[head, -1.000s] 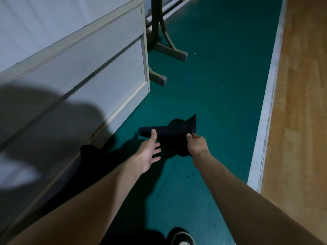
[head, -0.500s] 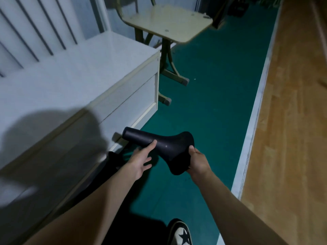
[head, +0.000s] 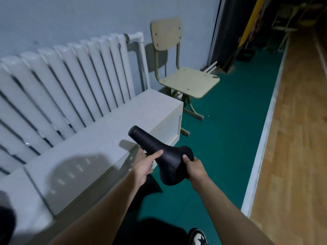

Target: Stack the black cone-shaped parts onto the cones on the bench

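Head view, left to right. White ribbed metal radiator point(head: 70, 82) ran along the wall, with the white flat-topped bench point(head: 106, 135) in front of it. No cones showed clearly on the bench top. A dark blur point(head: 5, 225) at the bottom-left edge might have been one; couldn't tell.

Left hand point(head: 141, 167) was wrapped round the narrow neck of the matte black cone-shaped part point(head: 169, 161), thumb on top. The part was in the air just off the bench's front edge, lying on its side, narrow end pointing up and away toward the bench. Right hand point(head: 195, 169) pinched the flared skirt, thumb over the rim.

Another black piece point(head: 152, 186) lay on the green floor point(head: 230, 138) under the left forearm. Pale wooden chair point(head: 187, 82) stood past the bench end.

Risks, my read:
- The part was sideways and needs turning upright before it goes on.
- The target was out of view, so a blind drop could seat it crooked or tip a stack.
- The skirt looked soft, and a rim pinch may let it fold.
- The floor piece near the black-and-white shoe point(head: 197, 236) was a trip hazard.
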Action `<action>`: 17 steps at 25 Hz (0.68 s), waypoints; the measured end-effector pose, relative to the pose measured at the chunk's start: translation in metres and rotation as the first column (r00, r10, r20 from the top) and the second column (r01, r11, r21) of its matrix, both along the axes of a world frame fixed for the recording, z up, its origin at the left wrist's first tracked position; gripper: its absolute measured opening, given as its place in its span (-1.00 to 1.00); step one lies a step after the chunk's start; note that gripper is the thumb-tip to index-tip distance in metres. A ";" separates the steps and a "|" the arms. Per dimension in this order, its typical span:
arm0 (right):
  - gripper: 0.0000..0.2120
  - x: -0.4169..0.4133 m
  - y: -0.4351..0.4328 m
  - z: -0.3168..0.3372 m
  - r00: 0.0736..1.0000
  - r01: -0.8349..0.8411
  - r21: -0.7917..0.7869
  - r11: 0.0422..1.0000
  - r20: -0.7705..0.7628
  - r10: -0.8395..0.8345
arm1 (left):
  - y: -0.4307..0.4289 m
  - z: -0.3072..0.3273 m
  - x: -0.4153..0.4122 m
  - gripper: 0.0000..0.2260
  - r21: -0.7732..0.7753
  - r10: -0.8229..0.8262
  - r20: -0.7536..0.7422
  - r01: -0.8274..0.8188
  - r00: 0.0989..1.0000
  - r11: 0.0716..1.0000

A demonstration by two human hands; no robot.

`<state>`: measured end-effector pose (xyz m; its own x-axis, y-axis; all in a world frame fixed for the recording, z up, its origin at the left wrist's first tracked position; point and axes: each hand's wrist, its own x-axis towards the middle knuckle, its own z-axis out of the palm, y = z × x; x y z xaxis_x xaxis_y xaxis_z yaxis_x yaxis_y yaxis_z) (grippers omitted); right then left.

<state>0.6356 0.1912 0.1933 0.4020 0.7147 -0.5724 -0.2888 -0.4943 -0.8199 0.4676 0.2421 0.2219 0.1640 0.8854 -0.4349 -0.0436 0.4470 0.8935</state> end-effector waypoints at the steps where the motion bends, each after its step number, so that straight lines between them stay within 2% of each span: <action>1: -0.74 -0.015 -0.003 0.015 0.999 -0.036 0.013 0.999 0.026 0.036 | -0.007 0.021 -0.014 -0.45 0.047 0.008 0.002 -0.009 1.000 0.999; 4: -0.65 -0.056 -0.010 0.055 0.989 -0.120 0.040 0.992 0.088 0.116 | -0.021 0.069 -0.053 -0.47 0.164 0.000 0.009 -0.002 1.000 0.986; 8: -0.30 -0.108 -0.014 0.114 0.939 -0.235 0.074 0.969 0.276 0.207 | -0.035 0.121 -0.110 -0.49 0.296 0.052 -0.056 -0.033 0.997 0.955; 9: -0.32 -0.123 -0.017 0.131 0.915 -0.285 0.095 0.954 0.324 0.241 | -0.039 0.132 -0.124 -0.50 0.316 0.073 -0.059 -0.051 0.996 0.947; 12: -0.71 -0.171 -0.027 0.177 0.837 -0.470 0.206 0.858 0.413 0.359 | -0.056 0.165 -0.169 -0.52 0.367 0.099 -0.064 -0.069 0.993 0.928; 13: -0.67 -0.189 -0.030 0.189 0.807 -0.525 0.223 0.821 0.436 0.398 | -0.060 0.174 -0.184 -0.52 0.386 0.084 -0.086 -0.044 0.993 0.922; 15: -0.32 -0.225 -0.034 0.202 0.790 -0.576 0.240 0.782 0.408 0.457 | -0.073 0.190 -0.213 -0.55 0.415 0.064 -0.155 0.006 0.986 0.910; 16: -0.25 -0.241 -0.037 0.207 0.794 -0.585 0.252 0.771 0.369 0.482 | -0.080 0.197 -0.227 -0.57 0.426 0.067 -0.183 0.017 0.981 0.904; 17: -0.29 -0.258 -0.041 0.213 0.789 -0.603 0.276 0.748 0.341 0.511 | -0.087 0.204 -0.241 -0.59 0.439 0.080 -0.206 0.019 0.975 0.898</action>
